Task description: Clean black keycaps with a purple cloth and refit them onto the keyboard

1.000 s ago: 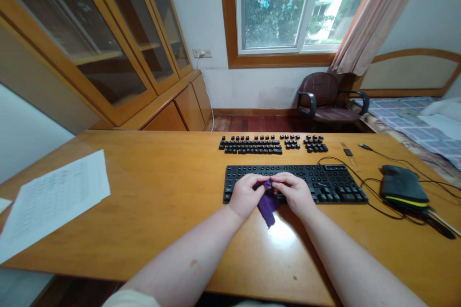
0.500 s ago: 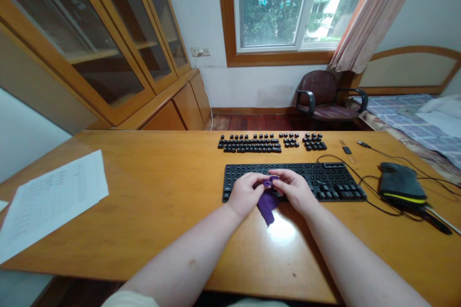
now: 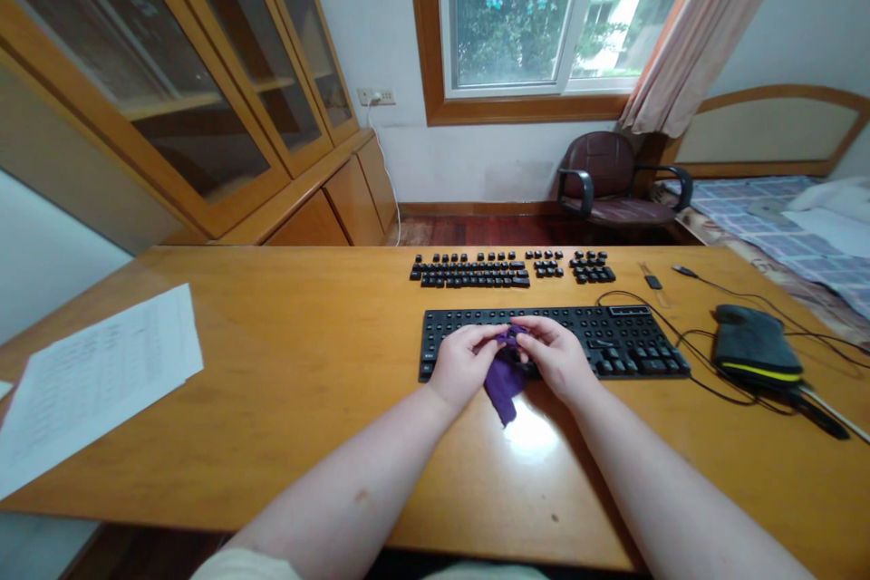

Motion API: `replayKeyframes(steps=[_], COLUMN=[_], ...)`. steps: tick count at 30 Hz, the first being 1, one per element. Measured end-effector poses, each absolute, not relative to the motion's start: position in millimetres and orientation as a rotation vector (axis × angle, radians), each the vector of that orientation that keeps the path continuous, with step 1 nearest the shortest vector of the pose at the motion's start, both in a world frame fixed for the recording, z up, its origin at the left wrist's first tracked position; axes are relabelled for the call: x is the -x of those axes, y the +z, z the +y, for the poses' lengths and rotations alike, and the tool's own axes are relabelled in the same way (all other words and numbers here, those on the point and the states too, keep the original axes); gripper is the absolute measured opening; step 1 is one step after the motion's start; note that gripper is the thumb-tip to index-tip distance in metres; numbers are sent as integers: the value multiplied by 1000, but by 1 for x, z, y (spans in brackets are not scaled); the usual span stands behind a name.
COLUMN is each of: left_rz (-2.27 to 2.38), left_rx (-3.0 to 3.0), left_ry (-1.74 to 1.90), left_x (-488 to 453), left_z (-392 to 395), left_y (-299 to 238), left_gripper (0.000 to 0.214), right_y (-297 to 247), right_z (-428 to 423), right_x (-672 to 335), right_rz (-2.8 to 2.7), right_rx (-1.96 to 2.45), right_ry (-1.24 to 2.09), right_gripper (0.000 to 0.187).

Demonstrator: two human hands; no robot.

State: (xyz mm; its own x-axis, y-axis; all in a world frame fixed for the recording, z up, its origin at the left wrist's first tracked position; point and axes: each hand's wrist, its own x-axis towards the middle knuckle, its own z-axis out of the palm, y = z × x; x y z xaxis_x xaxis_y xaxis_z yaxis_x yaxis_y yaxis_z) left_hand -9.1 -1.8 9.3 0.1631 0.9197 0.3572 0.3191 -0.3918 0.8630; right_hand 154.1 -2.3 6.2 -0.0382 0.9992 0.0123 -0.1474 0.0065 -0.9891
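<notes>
Both my hands pinch a purple cloth (image 3: 504,388) over the near edge of a black keyboard (image 3: 439,326). My left hand (image 3: 463,364) is closed on its bunched upper part, fingertips and thumb together. Against it, my right hand (image 3: 558,359) is closed on the same bunch from the other side. Whether something small is wrapped in the cloth I cannot make out. A loose corner hangs down toward the desk. Many of the keyboard's keycaps are off, while larger ones stay on at its lower right. Behind it lie rows of loose black keycaps (image 3: 472,274).
To the right are a grey pouch with a yellow stripe (image 3: 756,349), black cables (image 3: 720,394) and a small black keycap puller (image 3: 653,282) with wire loops. Printed papers (image 3: 109,381) lie at the desk's left. A cabinet, chair and bed stand beyond the desk (image 3: 305,335).
My right fingers have shifted slightly on the bunched cloth. Otherwise my hands, the keyboard and the loose keycaps stay in place; the view has moved a touch.
</notes>
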Motion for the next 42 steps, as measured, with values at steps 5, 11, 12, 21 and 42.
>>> replayKeyframes(steps=[5, 11, 12, 21, 42], left_rz=[1113, 1084, 1095, 1038, 1164], left_rx=[-1620, -1464, -1458, -1286, -1637], left_ry=[1187, 1162, 1172, 1197, 1218], left_x=[6, 6, 6, 3, 3], left_z=[1, 3, 3, 3, -5], left_y=[5, 5, 5, 5, 8], left_gripper=[18, 13, 12, 16, 9], right_y=[8, 3, 2, -3, 6], right_z=[-4, -4, -4, -5, -9], right_x=[-152, -151, -150, -152, -151], right_rz=[-1131, -1168, -1179, -1365, -1215], right_rx=[1116, 1098, 1090, 1171, 1282], right_ry=[1292, 1304, 1289, 980, 796], right_gripper=[30, 27, 28, 25, 24])
